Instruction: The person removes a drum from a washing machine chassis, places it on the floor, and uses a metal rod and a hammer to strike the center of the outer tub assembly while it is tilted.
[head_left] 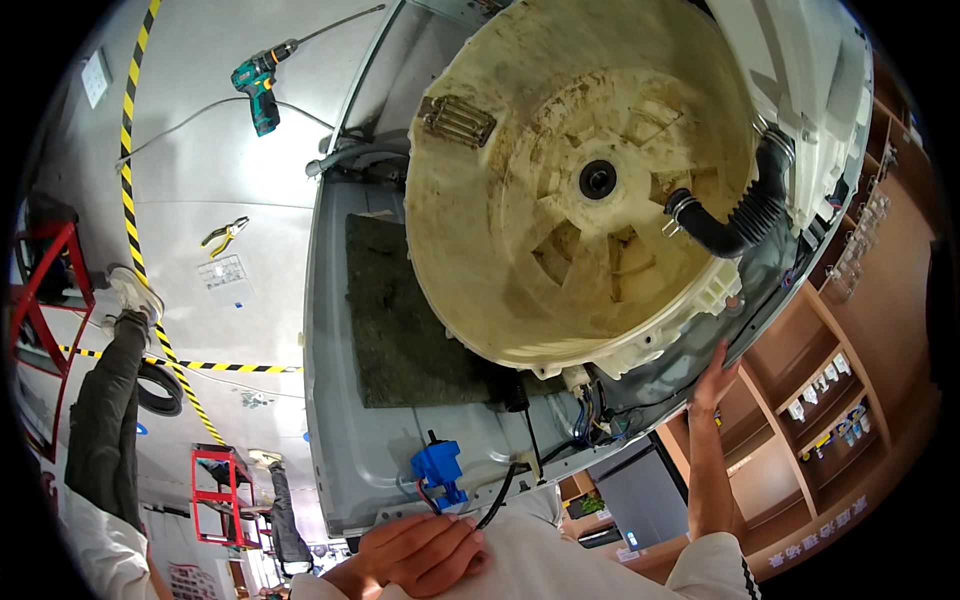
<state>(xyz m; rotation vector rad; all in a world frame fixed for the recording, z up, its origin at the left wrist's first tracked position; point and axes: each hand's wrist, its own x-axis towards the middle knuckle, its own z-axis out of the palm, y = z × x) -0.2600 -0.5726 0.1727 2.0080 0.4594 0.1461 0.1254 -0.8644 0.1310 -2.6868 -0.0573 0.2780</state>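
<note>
The left hand [425, 552] is curled, hold unclear; right hand [710, 385] spread, apart; beyond both, a brown-stained, round cream plastic tub [588, 218].

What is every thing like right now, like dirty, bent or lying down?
Left hand: fingers curled; can't see if anything's inside
Right hand: at the cabinet's edge
Blue part: sitting near the left hand
Tub: open, stained
Black hose: bent
Drill: lying down, long bit fitted
Pliers: lying on the floor
</note>
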